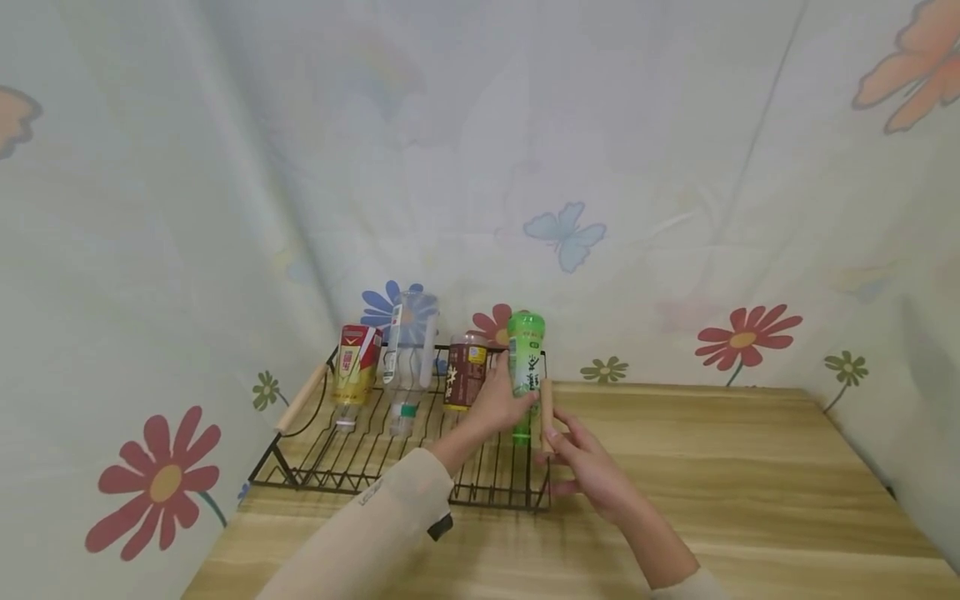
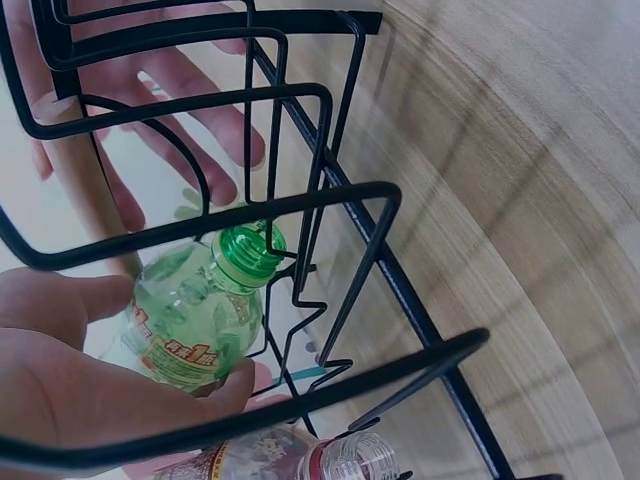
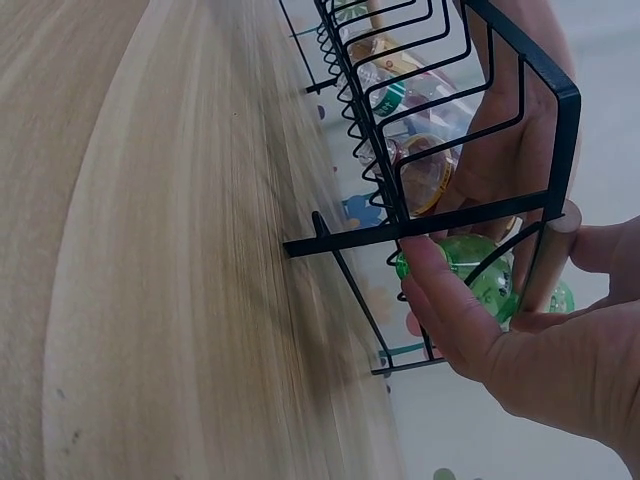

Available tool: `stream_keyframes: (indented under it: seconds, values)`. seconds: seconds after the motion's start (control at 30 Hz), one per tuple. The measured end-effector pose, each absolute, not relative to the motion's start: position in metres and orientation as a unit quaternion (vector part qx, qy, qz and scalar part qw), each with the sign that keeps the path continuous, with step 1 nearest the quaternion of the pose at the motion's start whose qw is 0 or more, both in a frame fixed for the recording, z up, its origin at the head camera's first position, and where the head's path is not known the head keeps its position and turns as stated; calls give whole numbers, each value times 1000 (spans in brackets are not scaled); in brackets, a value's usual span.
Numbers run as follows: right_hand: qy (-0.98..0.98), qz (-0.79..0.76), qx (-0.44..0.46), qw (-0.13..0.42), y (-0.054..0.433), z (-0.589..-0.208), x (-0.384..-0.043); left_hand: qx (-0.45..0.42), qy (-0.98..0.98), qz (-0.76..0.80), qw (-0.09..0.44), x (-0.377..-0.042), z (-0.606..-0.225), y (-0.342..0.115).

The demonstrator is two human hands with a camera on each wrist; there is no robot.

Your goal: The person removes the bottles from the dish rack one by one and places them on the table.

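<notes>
A green plastic bottle [image 1: 527, 346] stands cap end down at the right end of a black wire rack [image 1: 491, 504]. My left hand [image 1: 498, 402] grips this bottle from its left side, with the thumb across its front. In the left wrist view the bottle's green neck [image 2: 247, 255] points down between the wires. My right hand [image 1: 596, 477] holds the rack's right wooden handle [image 1: 547, 404] between thumb and fingers. The right wrist view shows fingers [image 3: 440, 290] of that hand reaching past the handle to the bottle's neck.
Left of the green bottle, the rack holds a maroon bottle [image 1: 465, 379], a clear bottle [image 1: 411, 346] and a red-and-yellow bottle [image 1: 356, 367], all upside down. Another wooden handle [image 1: 302, 398] is at the rack's left end. A wood-grain table [image 1: 720, 475] extends rightward. Flower-printed cloth [image 1: 660, 208] hangs behind.
</notes>
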State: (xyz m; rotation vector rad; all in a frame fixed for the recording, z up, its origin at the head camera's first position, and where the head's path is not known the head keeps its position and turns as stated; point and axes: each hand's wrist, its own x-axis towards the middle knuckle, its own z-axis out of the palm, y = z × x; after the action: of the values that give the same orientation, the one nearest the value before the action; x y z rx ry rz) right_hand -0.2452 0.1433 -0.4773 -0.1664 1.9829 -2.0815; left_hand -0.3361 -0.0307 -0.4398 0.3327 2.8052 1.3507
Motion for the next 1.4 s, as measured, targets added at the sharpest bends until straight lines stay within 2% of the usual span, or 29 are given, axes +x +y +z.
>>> stream_keyframes:
  seconds: [0.53,0.73,1.2,1.4]
  values:
    - [684,-716,-54,131,144,-476,-246,98,885,455,27,-337,-440,-30]
    - [686,-715,-59,124,144,-473,-247,115,888,446,14,-341,-440,-28]
    - [687,-714,-57,119,137,-477,-247,92,888,450,-24,-334,-433,-34]
    - [701,-698,-67,132,156,-476,-247,104,887,449,-30,-331,-431,-31]
